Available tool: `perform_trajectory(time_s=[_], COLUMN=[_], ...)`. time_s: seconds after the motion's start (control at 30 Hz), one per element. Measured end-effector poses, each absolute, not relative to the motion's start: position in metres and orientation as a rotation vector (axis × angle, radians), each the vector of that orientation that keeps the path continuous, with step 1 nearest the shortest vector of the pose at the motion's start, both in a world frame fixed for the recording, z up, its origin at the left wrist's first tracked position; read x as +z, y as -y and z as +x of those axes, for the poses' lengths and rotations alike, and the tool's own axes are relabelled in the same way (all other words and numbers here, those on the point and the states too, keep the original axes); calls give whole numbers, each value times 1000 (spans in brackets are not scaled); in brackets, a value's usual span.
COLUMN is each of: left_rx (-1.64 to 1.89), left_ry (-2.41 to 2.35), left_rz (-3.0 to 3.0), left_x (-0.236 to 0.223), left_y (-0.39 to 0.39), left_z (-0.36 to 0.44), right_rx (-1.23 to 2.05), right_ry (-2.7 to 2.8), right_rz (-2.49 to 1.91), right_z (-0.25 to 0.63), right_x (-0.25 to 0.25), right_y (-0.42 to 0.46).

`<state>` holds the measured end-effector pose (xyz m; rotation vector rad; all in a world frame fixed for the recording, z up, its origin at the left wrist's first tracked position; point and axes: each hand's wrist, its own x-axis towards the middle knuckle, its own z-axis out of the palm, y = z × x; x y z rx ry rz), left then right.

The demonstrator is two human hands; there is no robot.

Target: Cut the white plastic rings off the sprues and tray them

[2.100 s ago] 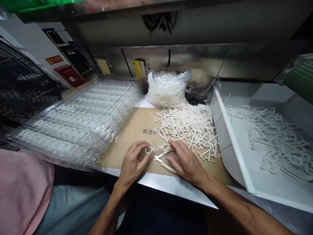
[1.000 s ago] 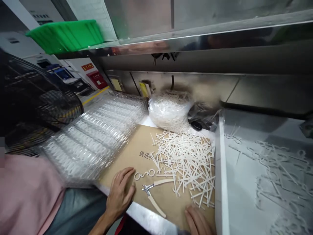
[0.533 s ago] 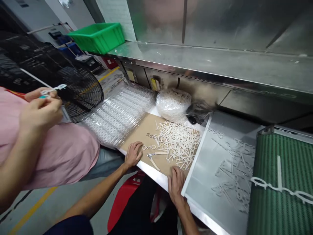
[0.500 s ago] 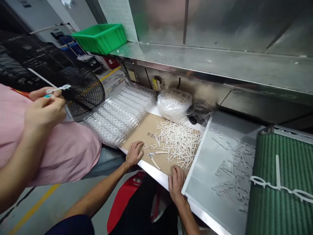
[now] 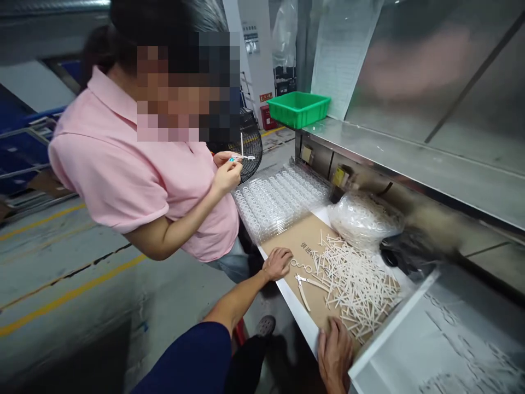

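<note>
My left hand point(image 5: 278, 264) rests on the edge of the brown cardboard sheet point(image 5: 283, 241), fingers loosely bent and holding nothing. Just past its fingertips lies a small white plastic piece with two rings point(image 5: 301, 266). Nippers point(image 5: 305, 290) with pale handles lie on the cardboard between my hands, touched by neither. Farther right, my right hand point(image 5: 336, 350) lies at the cardboard's near edge with its fingers stretched out and nothing in them. Beside it spreads a loose heap of thin white plastic sticks point(image 5: 359, 282).
A co-worker in a pink shirt point(image 5: 118, 158) stands at the left, holding a small white part point(image 5: 248, 158). Clear plastic trays point(image 5: 283, 197) of ringed parts, a filled plastic bag point(image 5: 365, 219) and a grey chute point(image 5: 463, 339) flank the heap. A green bin point(image 5: 299, 109) sits on the metal ledge.
My view has swung left and up, bringing the co-worker's upper body into sight and taking the green conveyor out. My hands stay resting on the cardboard edge.
</note>
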<state>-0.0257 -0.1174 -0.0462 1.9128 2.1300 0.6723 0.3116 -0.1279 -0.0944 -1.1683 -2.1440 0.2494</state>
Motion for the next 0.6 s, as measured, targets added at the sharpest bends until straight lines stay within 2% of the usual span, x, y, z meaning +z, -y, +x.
perform_trajectory(time_s=[0.3,0.37,0.6], left_rx=[873,860,682], left_ry=[-2078,-2073,-2186], left_rz=[1678,1599,1123], left_x=[-45,-38,-5], left_y=[130,170,378], left_z=[-9,1,27], right_rx=[233,258,328], right_ry=[2244,2247,2213], right_rz=[-1237,-1258,-1337], right_z=[321,321,317], right_x=[-97,-95,-91], right_y=[119,117,114])
